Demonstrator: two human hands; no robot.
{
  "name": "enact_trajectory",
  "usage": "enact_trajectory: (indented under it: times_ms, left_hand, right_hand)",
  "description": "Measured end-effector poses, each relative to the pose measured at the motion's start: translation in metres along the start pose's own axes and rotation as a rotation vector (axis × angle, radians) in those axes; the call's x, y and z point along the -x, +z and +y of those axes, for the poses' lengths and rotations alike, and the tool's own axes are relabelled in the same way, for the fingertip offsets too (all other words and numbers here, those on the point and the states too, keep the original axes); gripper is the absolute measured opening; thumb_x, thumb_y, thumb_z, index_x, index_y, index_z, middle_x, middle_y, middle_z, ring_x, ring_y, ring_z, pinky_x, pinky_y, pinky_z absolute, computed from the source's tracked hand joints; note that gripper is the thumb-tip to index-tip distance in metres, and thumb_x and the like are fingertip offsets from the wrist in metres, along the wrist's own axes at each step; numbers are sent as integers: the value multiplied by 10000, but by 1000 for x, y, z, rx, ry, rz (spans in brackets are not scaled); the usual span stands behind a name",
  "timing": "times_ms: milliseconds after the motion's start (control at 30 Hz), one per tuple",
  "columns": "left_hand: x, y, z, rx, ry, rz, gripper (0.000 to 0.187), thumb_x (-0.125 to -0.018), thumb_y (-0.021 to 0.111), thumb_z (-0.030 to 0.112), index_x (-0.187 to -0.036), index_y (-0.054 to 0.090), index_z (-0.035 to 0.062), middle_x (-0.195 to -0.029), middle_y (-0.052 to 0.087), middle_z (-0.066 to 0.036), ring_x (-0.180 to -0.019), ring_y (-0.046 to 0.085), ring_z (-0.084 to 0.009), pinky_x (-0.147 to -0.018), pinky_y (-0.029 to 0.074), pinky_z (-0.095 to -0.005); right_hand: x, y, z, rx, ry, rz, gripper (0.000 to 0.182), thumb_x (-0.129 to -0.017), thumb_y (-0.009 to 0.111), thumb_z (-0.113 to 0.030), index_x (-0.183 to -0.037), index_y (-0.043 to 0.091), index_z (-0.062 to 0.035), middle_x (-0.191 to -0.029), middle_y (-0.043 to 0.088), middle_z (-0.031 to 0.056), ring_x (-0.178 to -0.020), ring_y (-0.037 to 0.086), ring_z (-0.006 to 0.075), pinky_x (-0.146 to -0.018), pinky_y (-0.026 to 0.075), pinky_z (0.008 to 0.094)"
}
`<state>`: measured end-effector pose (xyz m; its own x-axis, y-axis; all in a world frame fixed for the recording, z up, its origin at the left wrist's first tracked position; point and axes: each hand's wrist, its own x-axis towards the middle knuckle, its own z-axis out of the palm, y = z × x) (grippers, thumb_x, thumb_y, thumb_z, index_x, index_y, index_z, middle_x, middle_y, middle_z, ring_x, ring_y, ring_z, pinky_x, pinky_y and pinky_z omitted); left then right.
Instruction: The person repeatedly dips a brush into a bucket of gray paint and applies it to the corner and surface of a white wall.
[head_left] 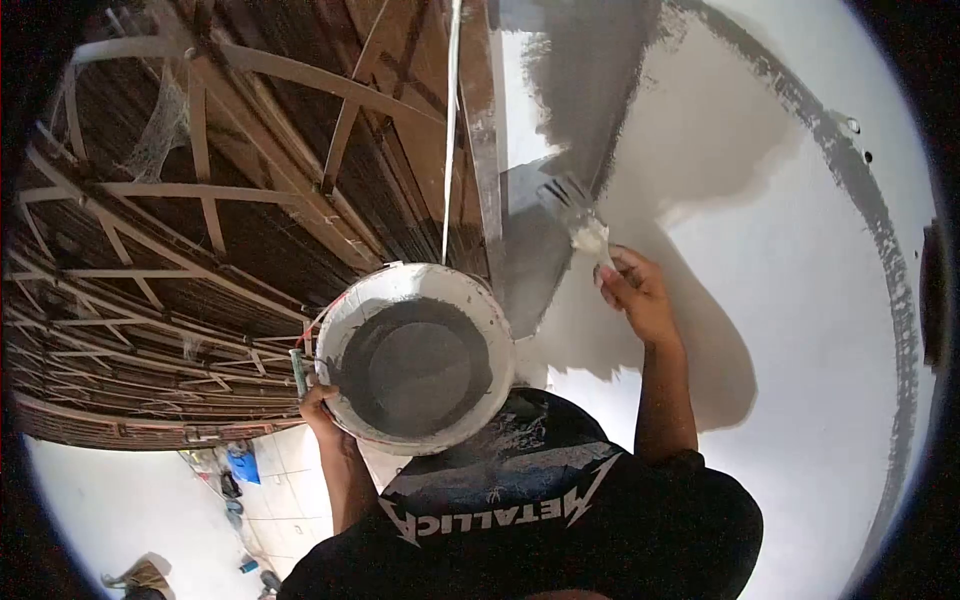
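Note:
A round white bucket (503, 350) with grey paint (415, 365) inside is held against the chest. At its lower left rim, my left hand (318, 408) has its fingers wrapped round the edge. Over on the right, my right hand (637, 290) grips the handle of a paintbrush (588, 232), fingers closed. The brush points up and left, its bristles over the dark grey part of the wall (530, 240). Whether the bristles touch the wall is unclear.
A brown metal grille (270, 190) of slats and curved bars fills the left. Grey paint bands edge the white wall (800, 330) on the right. Below left lie a blue bag (242, 465) and small items on the tiled floor (290, 480).

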<state>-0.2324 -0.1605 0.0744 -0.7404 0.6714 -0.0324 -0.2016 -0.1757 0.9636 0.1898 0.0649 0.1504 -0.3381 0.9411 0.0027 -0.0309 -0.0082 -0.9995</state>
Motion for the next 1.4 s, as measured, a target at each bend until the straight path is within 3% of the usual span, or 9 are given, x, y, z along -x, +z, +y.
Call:
enact_trajectory:
  times_ms: [100,300,467,700,833,1100,1200,1300,1400]
  left_hand:
    - [4,8,8,-22,-2,-30,231,-843,542,157,-682,580,-4,-707,581,-68,-650,535,-158,-665,430,-314]
    - [4,10,7,18,16,-65,250,-847,513,175,-662,561,15,-702,563,-52,-655,532,-167,-639,424,-318]
    - [15,39,26,153,-81,50,145,-759,518,78,-629,521,14,-716,537,-45,-680,538,-174,-696,435,-301]
    - [14,43,36,152,-174,-13,147,-746,500,137,-738,552,0,-889,570,-100,-838,560,-216,-828,436,-334]
    - [9,30,29,150,-181,-86,191,-722,496,140,-805,576,-13,-986,580,-122,-936,561,-245,-881,430,-349]
    - [-1,18,16,93,-152,-30,295,-673,504,161,-902,580,-10,-943,593,-130,-858,582,-278,-813,473,-376]
    - [-2,9,11,172,-224,-19,353,-669,508,165,-962,581,-19,-929,604,-133,-832,590,-288,-778,486,-381]
    - [0,7,8,201,-287,34,355,-672,510,167,-966,589,-17,-918,606,-126,-822,591,-282,-759,488,-375]
    - [-5,0,2,161,-258,18,331,-678,509,166,-943,596,-12,-911,603,-117,-816,588,-271,-752,488,-368]
  right_hand:
    - [-13,13,16,290,-308,304,329,-941,553,-155,-1245,566,-29,-844,610,58,-668,529,175,-588,435,310]
    - [-21,29,7,728,-482,620,343,-908,546,-114,-1248,584,-91,-814,562,145,-723,566,284,-674,471,363]
    - [-32,43,3,756,-554,586,360,-870,558,-102,-1227,600,-127,-810,559,156,-753,582,315,-684,476,412]
    - [-18,41,-8,854,-337,504,297,-853,547,-83,-1141,617,-95,-854,576,188,-792,581,372,-706,469,470]
    - [-21,47,-16,817,-436,555,291,-849,551,-74,-1132,616,-65,-849,584,193,-793,583,371,-706,468,452]
    - [-14,51,-32,905,-284,521,279,-833,566,-48,-1106,624,-54,-853,604,182,-762,585,377,-667,466,436]
    - [-23,60,-32,804,-474,555,308,-831,543,-85,-1130,616,-71,-862,591,202,-786,606,395,-699,490,485]
    - [-31,65,-25,933,-289,488,296,-834,554,-90,-1120,629,-94,-882,601,192,-808,612,381,-720,494,478]
    - [-17,63,-42,844,-383,522,312,-825,555,-74,-1126,628,-107,-920,613,186,-839,615,372,-743,494,476]
